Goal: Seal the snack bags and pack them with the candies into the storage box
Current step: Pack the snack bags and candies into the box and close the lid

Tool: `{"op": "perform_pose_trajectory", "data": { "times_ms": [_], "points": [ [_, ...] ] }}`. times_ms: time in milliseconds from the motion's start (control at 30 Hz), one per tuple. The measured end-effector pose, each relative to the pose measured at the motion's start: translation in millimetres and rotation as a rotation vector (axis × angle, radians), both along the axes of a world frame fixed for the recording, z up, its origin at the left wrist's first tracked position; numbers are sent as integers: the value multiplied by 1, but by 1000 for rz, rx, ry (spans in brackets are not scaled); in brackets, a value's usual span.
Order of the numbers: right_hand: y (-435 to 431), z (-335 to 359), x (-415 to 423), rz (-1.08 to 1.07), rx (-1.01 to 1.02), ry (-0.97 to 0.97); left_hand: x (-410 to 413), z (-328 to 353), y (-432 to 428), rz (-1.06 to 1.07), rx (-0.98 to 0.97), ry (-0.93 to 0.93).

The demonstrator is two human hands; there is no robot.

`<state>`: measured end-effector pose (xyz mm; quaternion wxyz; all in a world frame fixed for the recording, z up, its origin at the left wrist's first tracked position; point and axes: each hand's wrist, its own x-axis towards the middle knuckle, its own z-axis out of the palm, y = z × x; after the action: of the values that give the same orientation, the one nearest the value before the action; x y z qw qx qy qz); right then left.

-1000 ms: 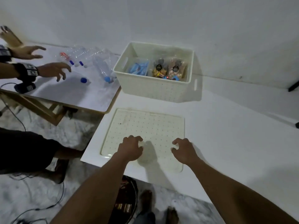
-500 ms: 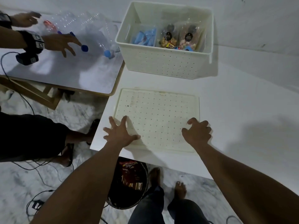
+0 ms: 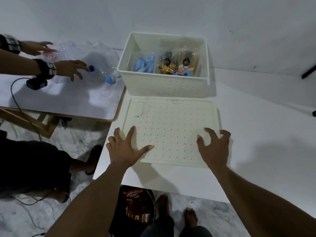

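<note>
A white perforated storage box stands at the back of the white table. Inside it lie two clear snack bags with dark round labels, a bag of blue-wrapped candies and a few loose candies. In front of the box the flat perforated lid lies on the table. My left hand rests spread on the lid's near-left corner. My right hand sits clawed on its near-right corner, fingers curled at the edge. Neither hand has lifted the lid.
A second table to the left carries clear plastic bottles with blue caps, where another person's hands work. A dark bin with wrappers stands under my table's near edge, beside my feet. Cables trail on the marble floor.
Both hands slid from the lid's middle out to its near corners, and the left opened flat. My view shifted closer over the lid. The other person's hand moved a blue-capped bottle.
</note>
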<state>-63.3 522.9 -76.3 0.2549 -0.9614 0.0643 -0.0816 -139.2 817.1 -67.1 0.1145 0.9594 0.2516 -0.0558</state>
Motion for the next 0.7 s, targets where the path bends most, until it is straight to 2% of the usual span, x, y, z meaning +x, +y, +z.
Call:
{"op": "perform_pose_trajectory", "data": {
  "times_ms": [167, 333, 533, 700],
  "points": [
    [0, 23, 11, -8, -32, -145, 18, 22, 4, -30, 49, -178],
    [8, 61, 50, -3, 16, -186, 63, 60, 19, -60, 82, -278],
    [20, 98, 110, 20, 8, -198, 129, 105, 37, -84, 68, -265],
    [38, 106, 167, 43, -4, -160, 179, 113, 57, -69, 56, -218]
  ]
}}
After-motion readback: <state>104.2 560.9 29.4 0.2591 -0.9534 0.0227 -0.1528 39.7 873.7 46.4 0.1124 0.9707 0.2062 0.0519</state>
